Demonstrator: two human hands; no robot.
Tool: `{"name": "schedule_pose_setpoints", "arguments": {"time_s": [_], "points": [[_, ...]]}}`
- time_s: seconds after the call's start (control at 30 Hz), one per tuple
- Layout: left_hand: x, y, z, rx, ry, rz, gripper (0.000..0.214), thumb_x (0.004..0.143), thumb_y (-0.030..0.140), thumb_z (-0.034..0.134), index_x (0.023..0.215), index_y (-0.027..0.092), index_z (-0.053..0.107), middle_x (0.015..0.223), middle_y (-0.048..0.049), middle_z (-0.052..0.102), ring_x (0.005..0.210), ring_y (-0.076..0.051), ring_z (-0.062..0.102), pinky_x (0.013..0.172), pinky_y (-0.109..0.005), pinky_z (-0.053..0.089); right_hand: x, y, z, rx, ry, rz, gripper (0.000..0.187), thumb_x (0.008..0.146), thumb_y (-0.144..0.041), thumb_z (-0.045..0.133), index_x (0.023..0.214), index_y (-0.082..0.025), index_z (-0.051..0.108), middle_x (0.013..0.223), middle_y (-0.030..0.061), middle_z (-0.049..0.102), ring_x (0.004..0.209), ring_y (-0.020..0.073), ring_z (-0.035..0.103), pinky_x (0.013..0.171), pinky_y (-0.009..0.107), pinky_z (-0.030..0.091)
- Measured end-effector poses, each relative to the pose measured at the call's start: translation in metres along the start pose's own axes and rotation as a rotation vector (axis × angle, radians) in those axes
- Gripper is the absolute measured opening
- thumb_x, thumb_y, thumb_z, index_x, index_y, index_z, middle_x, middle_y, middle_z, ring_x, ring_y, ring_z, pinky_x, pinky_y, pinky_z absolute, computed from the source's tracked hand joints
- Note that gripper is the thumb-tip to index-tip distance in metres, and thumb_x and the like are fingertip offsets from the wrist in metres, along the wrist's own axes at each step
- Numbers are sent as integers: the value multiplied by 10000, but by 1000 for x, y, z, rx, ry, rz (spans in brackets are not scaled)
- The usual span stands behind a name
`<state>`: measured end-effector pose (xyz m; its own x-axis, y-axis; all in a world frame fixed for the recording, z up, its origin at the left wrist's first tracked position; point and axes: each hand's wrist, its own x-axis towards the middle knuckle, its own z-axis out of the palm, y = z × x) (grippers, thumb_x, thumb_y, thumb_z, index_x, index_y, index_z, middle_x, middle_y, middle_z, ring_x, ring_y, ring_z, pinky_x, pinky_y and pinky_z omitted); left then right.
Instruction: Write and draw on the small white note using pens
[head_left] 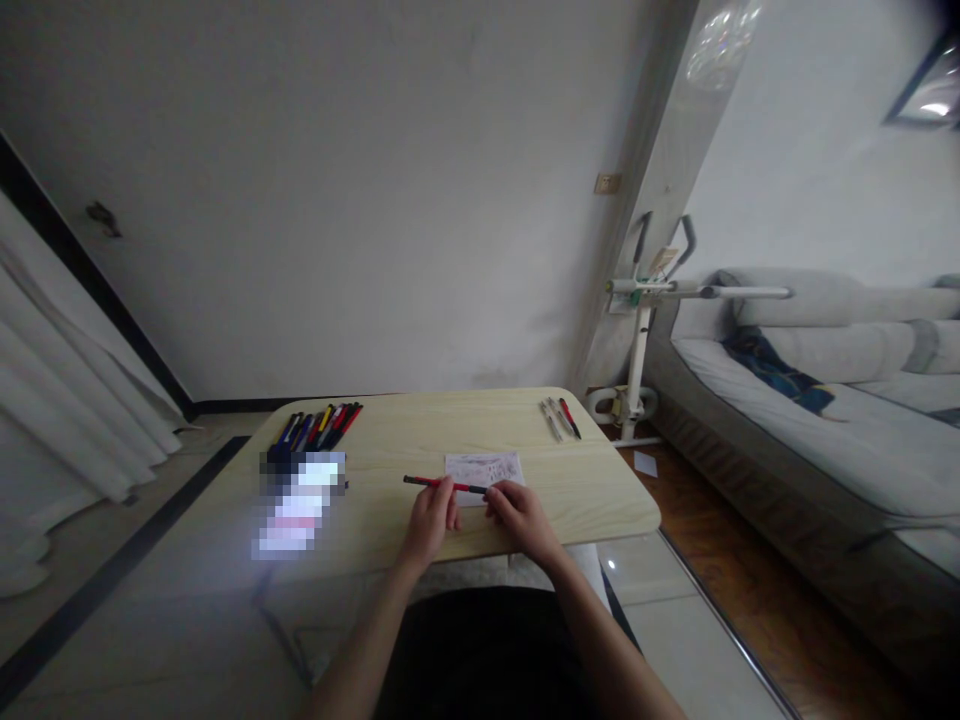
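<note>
A slim red and black pen (469, 487) is held level between my two hands. My left hand (430, 522) pinches its red part, with the black left end sticking out past the fingers. At its black right end, my right hand (519, 515) closes thumb and finger on the tip. Whether that end is a cap I cannot tell. Under the pen and partly behind my hands lies a white sheet of paper (484, 466) with dark marks or writing on it.
Several pens and markers (315, 428) lie in a row at the table's back left, beside a blurred bright patch (300, 505). At the back right lie a few more pens (559, 420). The wooden table (420, 425) stands near a wall; a white exercise machine (637, 350) and a sofa (810, 400) are to the right.
</note>
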<state>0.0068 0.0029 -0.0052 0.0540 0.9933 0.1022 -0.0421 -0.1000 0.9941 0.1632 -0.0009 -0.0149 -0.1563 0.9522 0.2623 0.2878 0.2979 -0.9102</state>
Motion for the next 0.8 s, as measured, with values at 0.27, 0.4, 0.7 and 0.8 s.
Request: {"name": "schedule_pose_setpoints", "arguments": {"time_s": [0.27,0.4,0.7,0.8], "points": [[1,-4,-1,-1,-1,4,446,788,467,376,442,185,380,332,48,363,356,-102,430,449,-233,373,1,-2,0,27,9,18,345,825,-412,403,689,-146,577,585,15,579,508,103,499,491,199,382],[1,-4,-2,4,-3,2,444,790,466,374,447,185,379,332,48,362,355,-101,428,440,-230,367,1,-2,0,30,22,23,360,826,-418,397,671,-146,576,580,16,576,503,104,497,489,200,381],[1,-5,-1,5,-4,-7,448,784,472,382,439,186,383,335,45,360,347,-97,415,422,-225,350,0,-4,-1,42,12,19,371,820,-441,393,687,-146,573,581,14,572,504,104,495,495,201,386],[0,-4,0,25,0,-3,468,789,474,370,417,189,373,326,38,363,346,-98,418,436,-228,359,0,-3,-1,45,11,20,370,818,-443,395,699,-145,578,583,15,576,498,104,494,485,203,384]]}}
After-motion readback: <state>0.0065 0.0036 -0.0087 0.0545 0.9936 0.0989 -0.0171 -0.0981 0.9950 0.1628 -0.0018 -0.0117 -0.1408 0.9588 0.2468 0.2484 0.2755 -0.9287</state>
